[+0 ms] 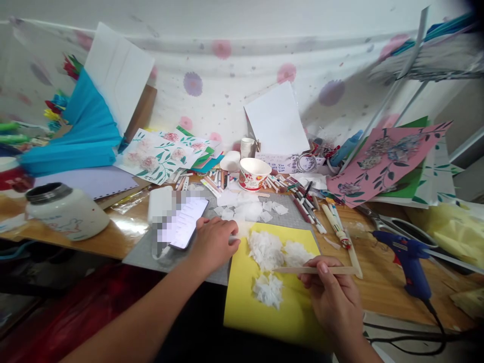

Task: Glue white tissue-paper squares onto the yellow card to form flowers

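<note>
My right hand (336,295) grips a flat wooden craft stick (289,270) in a pinch, its left end just over the yellow sheet (242,297). Beneath and around that end lie crumpled white tissue clusters: a large one (265,249), one partly behind the right hand (297,253) and a smaller one (268,291) nearer me. My left hand (214,242) is curled at the sheet's upper left edge, beside a phone (189,222) with a lit screen. A small pale bit shows at its fingertips, too small to name.
White paper squares (247,210) lie on the grey mat (212,194), near a paper bowl (255,174) and scattered markers (302,209). A blue glue gun (406,257) and scissors (389,224) sit at right. A white jar (71,212) stands at left.
</note>
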Tool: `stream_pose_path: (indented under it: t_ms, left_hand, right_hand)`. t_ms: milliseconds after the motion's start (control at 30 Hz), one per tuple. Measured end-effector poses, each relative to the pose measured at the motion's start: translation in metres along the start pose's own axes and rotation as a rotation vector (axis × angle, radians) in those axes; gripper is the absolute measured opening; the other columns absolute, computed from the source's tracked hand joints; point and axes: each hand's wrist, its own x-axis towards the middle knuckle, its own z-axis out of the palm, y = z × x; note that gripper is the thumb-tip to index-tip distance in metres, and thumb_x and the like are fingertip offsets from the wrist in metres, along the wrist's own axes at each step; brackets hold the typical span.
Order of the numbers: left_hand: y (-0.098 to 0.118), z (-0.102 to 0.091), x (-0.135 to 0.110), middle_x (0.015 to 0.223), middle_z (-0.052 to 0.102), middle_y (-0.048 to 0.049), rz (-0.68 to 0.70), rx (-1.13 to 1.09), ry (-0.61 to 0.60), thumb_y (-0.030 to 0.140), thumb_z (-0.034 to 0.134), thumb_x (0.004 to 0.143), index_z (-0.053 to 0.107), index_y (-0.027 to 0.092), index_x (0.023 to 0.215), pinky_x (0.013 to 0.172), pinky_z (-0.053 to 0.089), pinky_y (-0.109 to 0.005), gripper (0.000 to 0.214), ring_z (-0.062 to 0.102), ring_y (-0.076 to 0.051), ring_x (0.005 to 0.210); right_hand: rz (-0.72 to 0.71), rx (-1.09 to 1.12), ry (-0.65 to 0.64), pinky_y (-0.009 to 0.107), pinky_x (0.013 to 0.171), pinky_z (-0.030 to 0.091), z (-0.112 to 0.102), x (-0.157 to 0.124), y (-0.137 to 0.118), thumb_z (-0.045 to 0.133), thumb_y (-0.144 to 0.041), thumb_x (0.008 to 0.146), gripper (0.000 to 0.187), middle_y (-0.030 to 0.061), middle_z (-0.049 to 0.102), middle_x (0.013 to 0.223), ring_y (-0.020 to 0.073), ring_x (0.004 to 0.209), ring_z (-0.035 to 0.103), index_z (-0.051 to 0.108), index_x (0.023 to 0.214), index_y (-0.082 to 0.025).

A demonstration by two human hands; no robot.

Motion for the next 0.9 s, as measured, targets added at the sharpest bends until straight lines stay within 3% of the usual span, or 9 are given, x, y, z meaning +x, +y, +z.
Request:
stream_pose_path:
  t_ms: [133, 200, 300, 500, 667, 733, 833, 900]
  left_hand:
    - [0.008, 0.0, 0.003, 0.087, 0.073, -0.0032, 0.014, 0.016, 0.013, 0.029, 0.068, 0.079, 0.064, 0.021, 0.087, 0.094, 0.03, -0.049, 0.012, 0.061, -0.028, 0.096]
    - [0.012, -0.002, 0.005, 0.083, 0.072, -0.0047, 0.031, 0.031, 0.017, 0.025, 0.062, 0.084, 0.064, 0.02, 0.08, 0.095, 0.028, -0.052, 0.007, 0.06, -0.029, 0.096]
    - [0.014, -0.003, 0.007, 0.074, 0.07, -0.0058, 0.032, 0.039, 0.022, 0.017, 0.051, 0.088, 0.064, 0.02, 0.072, 0.096, 0.027, -0.054, 0.021, 0.061, -0.028, 0.091]
    - [-0.004, -0.002, 0.011, 0.071, 0.071, -0.0003, -0.053, -0.051, 0.016, 0.02, 0.05, 0.087, 0.07, 0.023, 0.076, 0.097, 0.028, -0.052, 0.023, 0.063, -0.022, 0.077]
    - [-0.011, -0.005, 0.008, 0.089, 0.075, 0.0019, -0.112, -0.127, 0.072, 0.022, 0.052, 0.089, 0.07, 0.027, 0.079, 0.1, 0.022, -0.052, 0.021, 0.063, -0.023, 0.097]
    - [-0.003, -0.004, -0.001, 0.098, 0.074, 0.0009, -0.063, -0.144, 0.153, 0.021, 0.054, 0.089, 0.07, 0.026, 0.08, 0.099, 0.021, -0.051, 0.019, 0.06, -0.024, 0.105]
    - [0.015, 0.002, -0.022, 0.095, 0.072, 0.0006, 0.148, -0.202, 0.263, 0.018, 0.058, 0.088, 0.069, 0.025, 0.077, 0.096, 0.021, -0.049, 0.017, 0.058, -0.023, 0.101]
    - [0.026, 0.01, -0.037, 0.091, 0.07, 0.0015, 0.282, -0.25, 0.248, 0.016, 0.06, 0.087, 0.067, 0.024, 0.075, 0.094, 0.021, -0.047, 0.016, 0.057, -0.022, 0.097]
  right_hand:
    - [0.008, -0.047, -0.011, 0.025, 0.045, 0.048, 0.0, 0.0, 0.0, 0.081, -0.045, 0.071, 0.028, 0.0007, 0.064, 0.064, 0.0143, 0.049, 0.059, 0.069, 0.071, -0.019]
    - [-0.015, -0.075, -0.004, 0.026, 0.046, 0.048, 0.0, -0.001, 0.0, 0.079, -0.046, 0.073, 0.028, 0.001, 0.064, 0.064, 0.0145, 0.049, 0.058, 0.069, 0.072, -0.02]
    - [-0.035, -0.119, -0.026, 0.027, 0.046, 0.047, 0.0, -0.001, 0.0, 0.076, -0.047, 0.076, 0.028, 0.0011, 0.062, 0.061, 0.0157, 0.05, 0.058, 0.068, 0.072, -0.02]
    - [-0.028, -0.086, -0.052, 0.027, 0.047, 0.048, -0.002, 0.0, 0.0, 0.079, -0.045, 0.074, 0.028, 0.0014, 0.064, 0.063, 0.0154, 0.05, 0.059, 0.069, 0.072, -0.019]
    - [-0.024, -0.017, -0.032, 0.023, 0.046, 0.047, 0.001, -0.001, 0.0, 0.081, -0.041, 0.072, 0.024, -0.0001, 0.064, 0.062, 0.0127, 0.049, 0.058, 0.071, 0.072, -0.019]
    - [-0.024, -0.003, -0.026, 0.023, 0.047, 0.047, 0.002, -0.001, -0.001, 0.082, -0.04, 0.072, 0.023, -0.0006, 0.063, 0.062, 0.0122, 0.049, 0.058, 0.071, 0.071, -0.019]
    - [-0.02, 0.019, -0.004, 0.024, 0.048, 0.047, 0.002, 0.0, -0.001, 0.081, -0.039, 0.071, 0.023, -0.0005, 0.064, 0.066, 0.012, 0.05, 0.059, 0.07, 0.071, -0.019]
    - [-0.012, 0.025, 0.006, 0.024, 0.048, 0.047, 0.002, 0.001, -0.002, 0.08, -0.039, 0.073, 0.023, -0.0009, 0.064, 0.066, 0.0123, 0.051, 0.059, 0.069, 0.072, -0.019]
